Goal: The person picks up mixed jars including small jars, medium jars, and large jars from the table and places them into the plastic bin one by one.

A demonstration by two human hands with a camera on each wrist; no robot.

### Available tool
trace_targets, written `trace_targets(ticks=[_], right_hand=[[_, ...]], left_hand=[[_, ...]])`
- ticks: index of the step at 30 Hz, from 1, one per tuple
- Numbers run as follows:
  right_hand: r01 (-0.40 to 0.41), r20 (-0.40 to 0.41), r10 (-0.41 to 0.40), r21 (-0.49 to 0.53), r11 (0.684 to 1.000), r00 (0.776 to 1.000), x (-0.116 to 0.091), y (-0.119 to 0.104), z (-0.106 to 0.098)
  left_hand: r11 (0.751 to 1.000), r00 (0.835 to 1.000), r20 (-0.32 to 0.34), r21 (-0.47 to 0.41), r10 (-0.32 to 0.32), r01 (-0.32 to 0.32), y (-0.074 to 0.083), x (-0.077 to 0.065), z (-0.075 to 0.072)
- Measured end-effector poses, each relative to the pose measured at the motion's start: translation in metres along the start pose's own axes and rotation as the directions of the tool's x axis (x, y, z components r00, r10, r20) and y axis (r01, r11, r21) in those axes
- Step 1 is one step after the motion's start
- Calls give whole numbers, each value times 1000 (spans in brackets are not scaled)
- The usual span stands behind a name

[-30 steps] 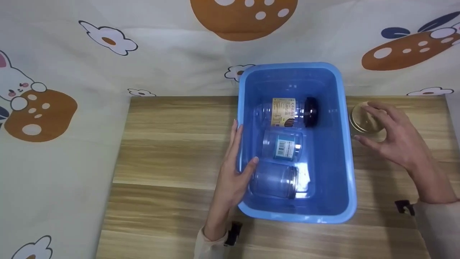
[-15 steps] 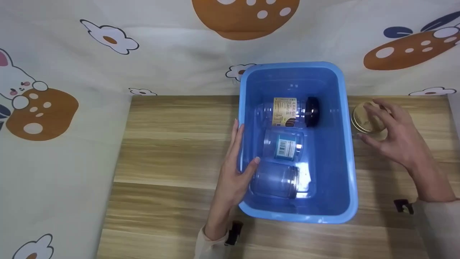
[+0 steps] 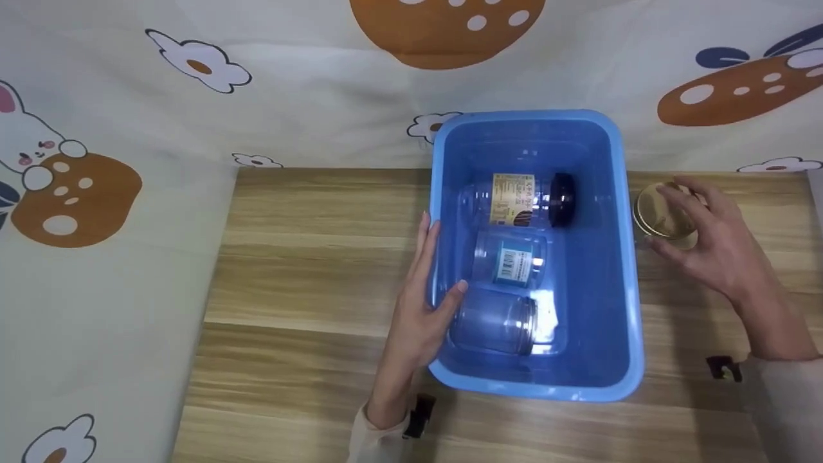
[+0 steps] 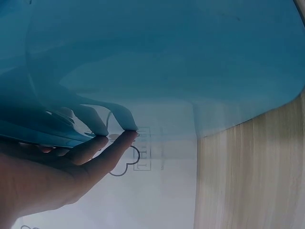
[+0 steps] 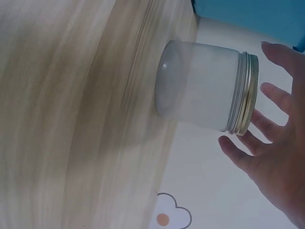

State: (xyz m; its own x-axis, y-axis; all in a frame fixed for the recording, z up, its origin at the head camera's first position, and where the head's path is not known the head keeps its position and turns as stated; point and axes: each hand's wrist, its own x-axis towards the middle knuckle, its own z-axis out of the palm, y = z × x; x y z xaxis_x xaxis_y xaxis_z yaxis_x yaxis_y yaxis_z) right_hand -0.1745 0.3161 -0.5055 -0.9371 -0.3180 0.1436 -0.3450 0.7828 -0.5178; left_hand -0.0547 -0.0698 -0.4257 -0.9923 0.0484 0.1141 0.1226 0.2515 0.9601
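A blue plastic basin (image 3: 632, 283) stands on the table, and several clear jars lie on their sides in it. My left hand (image 3: 415, 321) holds its left rim, thumb over the inside and fingers along the outer wall. In the basin are a dark-lidded jar (image 3: 512, 199) with a beige label, a jar with a blue-white label (image 3: 514, 262) and an unlabelled jar (image 3: 492, 321). Right of the basin, a clear jar with a gold lid (image 5: 205, 86) stands upright. My right hand (image 3: 723, 251) hovers around that lid with fingers spread; contact is hard to tell.
The wood-grain table (image 3: 289, 276) extends to both sides of the basin. A pale cloth (image 3: 308, 96) with cartoon prints hangs behind the table and down its left side. Both sleeves carry a dark strap piece near the wrist.
The head view has shifted slightly, so everything sits a little further right. My right thumb is marginally closer to the gold lid. My left hand keeps its place on the basin.
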Motion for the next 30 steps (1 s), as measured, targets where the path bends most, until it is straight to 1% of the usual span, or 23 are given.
trace_targets(ticks=[11,18,25,30], right_hand=[[-75,44,73,35,997,996,-1,5,1],[-75,36,74,52,996,997,0,8,2],[-135,78,131,54,989,988,-1,11,4],[-184,107,176,72,980,979,0,14,5]], left_hand=[[1000,1000,-2,4,-15,15,0,-1,0],[999,1000,7,-14,-29,29,0,-1,0],[1000,1000,7,-10,-15,15,0,-1,-1],[1000,1000,5,-1,-20,20,0,-1,0]])
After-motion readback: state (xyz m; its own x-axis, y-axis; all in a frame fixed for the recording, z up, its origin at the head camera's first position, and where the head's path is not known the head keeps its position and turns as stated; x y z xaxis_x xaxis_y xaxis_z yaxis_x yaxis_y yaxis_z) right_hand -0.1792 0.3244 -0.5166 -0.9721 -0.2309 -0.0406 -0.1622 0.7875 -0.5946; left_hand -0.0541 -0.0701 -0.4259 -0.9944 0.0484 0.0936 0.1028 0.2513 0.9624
